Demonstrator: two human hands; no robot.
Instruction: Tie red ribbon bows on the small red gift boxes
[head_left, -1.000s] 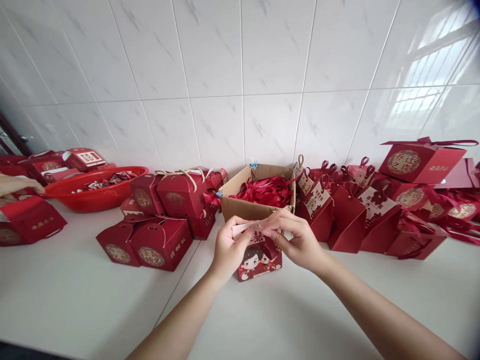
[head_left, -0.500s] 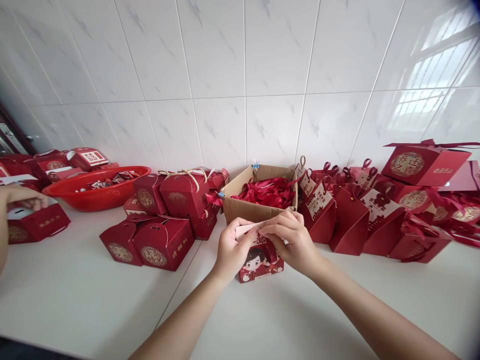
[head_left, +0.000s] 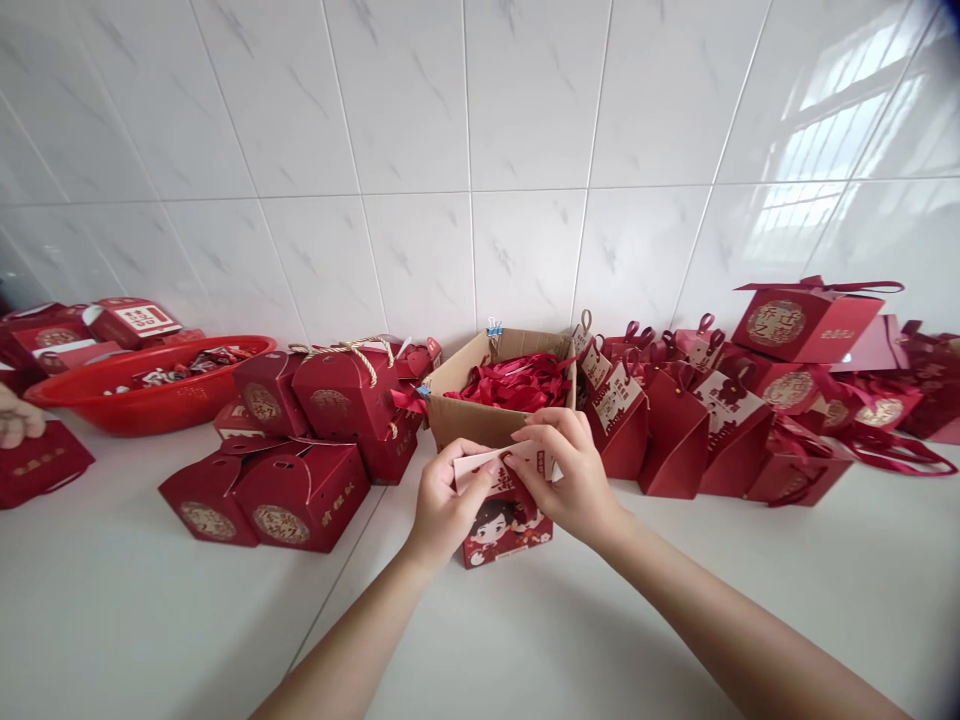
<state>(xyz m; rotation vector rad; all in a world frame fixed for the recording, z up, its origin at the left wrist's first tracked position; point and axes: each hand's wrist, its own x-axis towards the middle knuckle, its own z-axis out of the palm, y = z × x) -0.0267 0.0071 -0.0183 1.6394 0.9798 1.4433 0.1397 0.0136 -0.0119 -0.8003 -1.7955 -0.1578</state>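
The small box (head_left: 504, 535) is red with a black-haired cartoon face printed on its front and pale pink flaps. The carton (head_left: 469, 420) is plain brown, its ribbons (head_left: 517, 380) red, its clip (head_left: 494, 327) blue. The closed boxes (head_left: 277, 495) are deep red with round gold emblems; the wall tiles (head_left: 420, 120) white, veined grey.

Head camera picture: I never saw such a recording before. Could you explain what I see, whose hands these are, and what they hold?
There is no machine. A person wears one camera on the head, so you look down at that person's two hands. The left hand and right hand pinch the pale top flaps of a small red box with a cartoon figure, standing on a white counter. Behind it is a cardboard box of red ribbons. Red gift boxes and a red basin lie to the left, red gift bags to the right. The hand at the far left edge belongs to another person.
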